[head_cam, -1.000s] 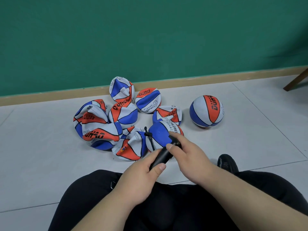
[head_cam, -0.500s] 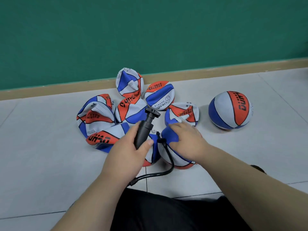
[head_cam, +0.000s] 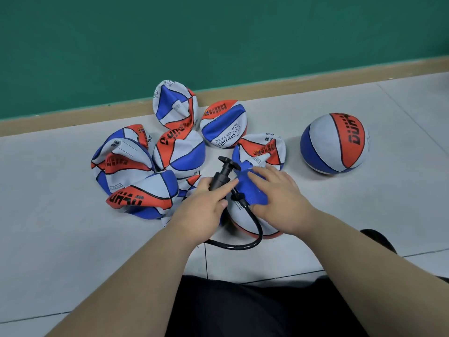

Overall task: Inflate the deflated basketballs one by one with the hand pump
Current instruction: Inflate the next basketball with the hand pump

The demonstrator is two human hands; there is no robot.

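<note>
Raised from lap (head_cam: 255, 310), black hand pump (head_cam: 220, 177) is gripped by left hand (head_cam: 204, 205); flat right hand (head_cam: 277, 190) steadies deflated blue-white basketball (head_cam: 252, 195) for inflation.

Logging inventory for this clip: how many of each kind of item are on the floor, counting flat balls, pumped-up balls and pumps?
deflated basketballs: 8 (one mostly hidden behind the left hand)
inflated basketball: 1
hand pump: 1
Total: 10
</note>
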